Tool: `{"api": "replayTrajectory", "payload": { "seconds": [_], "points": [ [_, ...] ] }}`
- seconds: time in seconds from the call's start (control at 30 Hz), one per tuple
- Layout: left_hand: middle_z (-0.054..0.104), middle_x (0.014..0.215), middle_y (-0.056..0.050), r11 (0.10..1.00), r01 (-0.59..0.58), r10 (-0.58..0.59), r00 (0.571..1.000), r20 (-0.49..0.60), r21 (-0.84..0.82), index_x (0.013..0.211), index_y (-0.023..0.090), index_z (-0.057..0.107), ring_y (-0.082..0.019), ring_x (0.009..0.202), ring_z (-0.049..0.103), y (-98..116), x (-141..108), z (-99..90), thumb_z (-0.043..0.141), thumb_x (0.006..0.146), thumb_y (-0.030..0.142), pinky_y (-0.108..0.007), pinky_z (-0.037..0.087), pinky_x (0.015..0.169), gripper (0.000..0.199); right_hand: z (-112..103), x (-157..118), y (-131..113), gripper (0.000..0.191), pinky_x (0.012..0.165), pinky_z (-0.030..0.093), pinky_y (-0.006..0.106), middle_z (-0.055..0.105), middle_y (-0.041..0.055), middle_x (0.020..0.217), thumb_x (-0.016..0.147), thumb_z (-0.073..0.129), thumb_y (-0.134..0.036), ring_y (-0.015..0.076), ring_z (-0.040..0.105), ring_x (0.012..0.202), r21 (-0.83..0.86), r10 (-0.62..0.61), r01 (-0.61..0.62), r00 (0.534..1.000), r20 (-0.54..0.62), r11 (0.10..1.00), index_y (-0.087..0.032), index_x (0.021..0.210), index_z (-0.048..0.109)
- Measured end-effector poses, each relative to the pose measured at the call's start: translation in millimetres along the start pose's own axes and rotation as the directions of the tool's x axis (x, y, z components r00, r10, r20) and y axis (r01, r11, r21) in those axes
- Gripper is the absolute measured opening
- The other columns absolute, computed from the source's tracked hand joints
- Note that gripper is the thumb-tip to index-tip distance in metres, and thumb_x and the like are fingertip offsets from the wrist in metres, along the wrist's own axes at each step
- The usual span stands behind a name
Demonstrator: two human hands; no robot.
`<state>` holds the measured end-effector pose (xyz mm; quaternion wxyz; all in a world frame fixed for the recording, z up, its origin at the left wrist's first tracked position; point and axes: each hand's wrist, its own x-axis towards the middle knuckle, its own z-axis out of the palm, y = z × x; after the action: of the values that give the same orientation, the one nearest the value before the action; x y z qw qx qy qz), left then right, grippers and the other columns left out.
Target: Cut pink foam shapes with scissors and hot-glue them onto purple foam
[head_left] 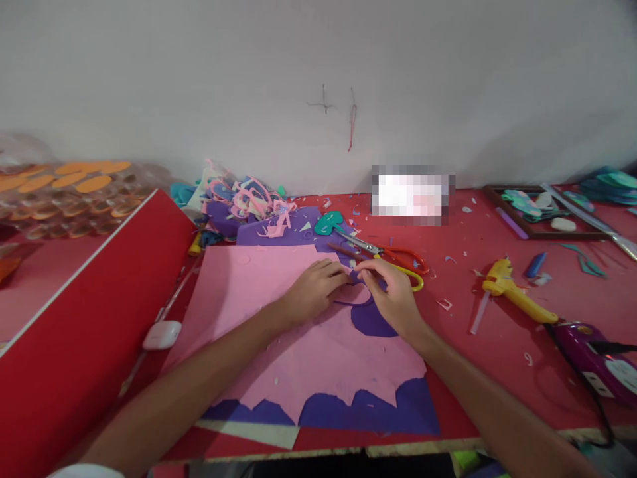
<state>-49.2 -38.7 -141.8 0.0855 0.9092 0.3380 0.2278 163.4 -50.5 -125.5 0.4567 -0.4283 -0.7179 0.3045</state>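
Note:
Above a large pink craft sheet (pixel 229 285) with a jagged near edge, my two hands meet at their fingertips. My left hand (pixel 318 289) is closed, its fingers curled, the hand resting on the sheet. My right hand (pixel 393 295) pinches with thumb and forefinger. Between them is a small bit of purple, which seems to belong to a thin purple strip (pixel 353 303) looping below; the fingers partly hide it. Purple sheet (pixel 368 418) shows beneath the pink one. Just beyond my right hand lie red-handled scissors (pixel 411 255) and a yellow handle (pixel 417 283).
A red board (pixel 94 292) leans at left, beside a white case (pixel 162 334). Scraps (pixel 253 202) are heaped at the back near a teal cut-out (pixel 328 224). At right are a yellow glue gun (pixel 507 285), a purple power strip (pixel 592 362) and a dark frame (pixel 542 234).

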Motion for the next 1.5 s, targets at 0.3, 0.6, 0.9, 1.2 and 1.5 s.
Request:
{"api": "replayTrajectory", "payload": {
  "seconds": [0.3, 0.6, 0.9, 1.2, 1.5],
  "points": [
    [0.071, 0.110, -0.009, 1.000, 0.019, -0.019, 1.000, -0.005, 0.005, 0.109, 0.016, 0.070, -0.023, 0.103, 0.060, 1.7, 2.9, -1.1, 0.054, 0.093, 0.008, -0.039, 0.050, 0.095, 0.024, 1.2, -1.1, 6.8, 0.033, 0.085, 0.054, 0.041, 0.075, 0.0122, 0.109, 0.099, 0.051, -0.019, 0.0277, 0.071, 0.099, -0.302, 0.002, 0.104, 0.944, 0.330, 0.948, -0.018, 0.129, 0.063],
    [0.071, 0.112, -0.010, 1.000, 0.021, -0.021, 1.000, 0.008, 0.010, 0.110, 0.016, 0.070, -0.024, 0.102, 0.060, 0.5, 2.5, -0.8, 0.055, 0.088, 0.004, -0.039, 0.050, 0.093, 0.029, -0.8, -0.7, 0.9, 0.038, 0.094, 0.054, 0.049, 0.073, 0.0155, 0.121, 0.101, 0.048, -0.019, 0.0312, 0.068, 0.111, -0.393, 0.008, 0.150, 0.927, 0.374, 0.907, -0.018, 0.137, 0.061],
    [0.071, 0.111, -0.010, 1.000, 0.016, -0.015, 1.000, 0.016, -0.003, 0.108, 0.015, 0.070, -0.024, 0.104, 0.059, 0.3, 2.4, -0.5, 0.053, 0.088, 0.003, -0.040, 0.050, 0.094, 0.029, 0.1, -2.4, 3.4, 0.038, 0.093, 0.055, 0.050, 0.073, 0.0157, 0.122, 0.101, 0.048, -0.019, 0.0316, 0.069, 0.111, -0.408, -0.017, 0.177, 0.930, 0.366, 0.896, -0.018, 0.136, 0.060],
    [0.070, 0.112, -0.010, 1.000, 0.025, -0.025, 0.999, 0.026, -0.008, 0.110, 0.016, 0.069, -0.024, 0.105, 0.060, -0.7, 2.4, 0.2, 0.054, 0.087, 0.003, -0.039, 0.049, 0.096, 0.031, 0.1, -2.0, 1.6, 0.038, 0.092, 0.055, 0.050, 0.073, 0.0153, 0.119, 0.100, 0.049, -0.018, 0.0311, 0.069, 0.108, -0.416, -0.032, 0.192, 0.931, 0.363, 0.889, -0.019, 0.135, 0.061],
    [0.070, 0.112, -0.010, 1.000, 0.023, -0.023, 1.000, 0.020, -0.017, 0.111, 0.016, 0.069, -0.024, 0.105, 0.060, -0.5, 2.0, 0.4, 0.054, 0.086, 0.002, -0.039, 0.049, 0.095, 0.031, 0.2, -2.3, 1.3, 0.038, 0.092, 0.055, 0.050, 0.073, 0.0145, 0.119, 0.100, 0.048, -0.019, 0.0309, 0.069, 0.109, -0.410, -0.027, 0.187, 0.930, 0.365, 0.893, -0.020, 0.135, 0.061]
  ]
}}
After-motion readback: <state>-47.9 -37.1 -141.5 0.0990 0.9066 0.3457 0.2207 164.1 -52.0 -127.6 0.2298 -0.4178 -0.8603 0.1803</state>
